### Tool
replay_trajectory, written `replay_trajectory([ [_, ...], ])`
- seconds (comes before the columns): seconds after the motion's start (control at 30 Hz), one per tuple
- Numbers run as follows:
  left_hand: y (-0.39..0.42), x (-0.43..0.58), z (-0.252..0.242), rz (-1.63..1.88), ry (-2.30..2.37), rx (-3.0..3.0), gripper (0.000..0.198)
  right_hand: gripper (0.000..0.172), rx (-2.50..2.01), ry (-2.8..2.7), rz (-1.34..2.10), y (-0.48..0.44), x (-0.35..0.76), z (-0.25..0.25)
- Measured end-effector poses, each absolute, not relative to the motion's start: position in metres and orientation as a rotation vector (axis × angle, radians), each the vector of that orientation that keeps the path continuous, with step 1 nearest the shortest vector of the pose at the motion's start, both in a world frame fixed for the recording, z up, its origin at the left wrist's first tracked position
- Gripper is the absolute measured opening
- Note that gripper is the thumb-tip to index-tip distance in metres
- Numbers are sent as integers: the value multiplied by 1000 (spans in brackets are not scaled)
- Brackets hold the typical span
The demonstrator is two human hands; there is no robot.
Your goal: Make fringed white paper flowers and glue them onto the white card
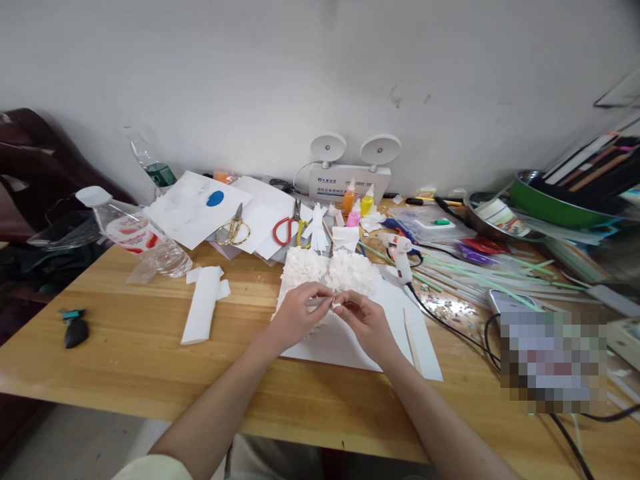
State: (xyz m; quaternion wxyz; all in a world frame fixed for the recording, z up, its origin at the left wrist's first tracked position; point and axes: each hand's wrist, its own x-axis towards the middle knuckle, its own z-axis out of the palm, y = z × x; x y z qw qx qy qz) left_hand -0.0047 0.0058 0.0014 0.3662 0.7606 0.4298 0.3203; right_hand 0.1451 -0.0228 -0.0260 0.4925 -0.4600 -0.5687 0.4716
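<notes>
My left hand [305,312] and my right hand [364,320] meet above a white sheet [345,343], both with fingers closed in a pinch. Between the fingertips is a small piece of white paper [314,302], mostly hidden by the fingers. Just beyond the hands are two ruffled clumps of white paper, a left clump [303,265] and a right clump [353,270]. A flat pale wooden stick [413,341] lies on the sheet to the right of my right hand. Further right, a white glue gun [400,257] rests with its cord trailing off.
A water bottle [145,237] leans at left near a folded white paper shape [201,307]. Gold-handled scissors [234,228], red-handled pliers [284,230] and paint bottles [354,212] lie behind. A phone [540,353], cords and plastic strips [525,273] crowd the right side.
</notes>
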Motion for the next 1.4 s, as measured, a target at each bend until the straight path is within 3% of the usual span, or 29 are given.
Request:
replay_trajectory([
  [1.4, 1, -3, 2, 857, 1019, 2012, 27, 14, -1220, -1343, 940, -20, 147, -30],
])
